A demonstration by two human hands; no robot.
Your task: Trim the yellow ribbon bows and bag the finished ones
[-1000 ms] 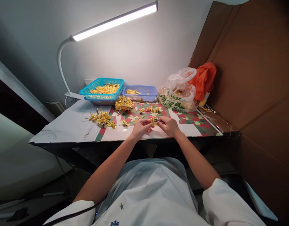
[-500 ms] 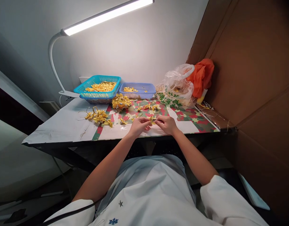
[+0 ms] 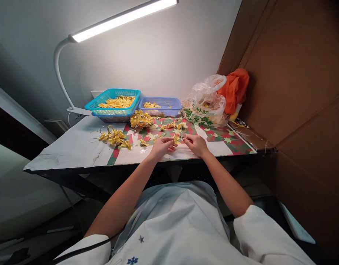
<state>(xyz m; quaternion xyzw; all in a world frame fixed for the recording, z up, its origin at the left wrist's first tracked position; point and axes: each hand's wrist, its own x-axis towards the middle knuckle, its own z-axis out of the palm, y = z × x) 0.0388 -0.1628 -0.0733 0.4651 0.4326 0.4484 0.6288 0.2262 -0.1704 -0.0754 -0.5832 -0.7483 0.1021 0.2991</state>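
Observation:
Between thumb and fingers, my left hand [image 3: 161, 148] pinches a small yellow ribbon bow [image 3: 175, 139] just above the table's front edge. My right hand [image 3: 196, 145] is closed round a thin dark tool [image 3: 181, 137], whose tip points left at the bow; its exact kind is too small to tell. Beyond my hands, a few yellow bows with gold loops [image 3: 173, 126] lie on the patterned sheet. A single bow [image 3: 143, 142] rests left of my left hand, and a pile of bows [image 3: 114, 137] lies farther left.
At the back stand a turquoise basket [image 3: 114, 110] of yellow pieces and a purple basket [image 3: 173, 111]. A heaped yellow bunch [image 3: 141, 119] sits before them. Back right are a plastic bag [image 3: 206, 106] and orange cloth [image 3: 236, 88]. A lit lamp [image 3: 122, 21] hangs overhead.
My right hand has drawn slightly away from my left, so the dark tool's tip now shows. The bow in my left hand is turned more upright. The view has shifted slightly.

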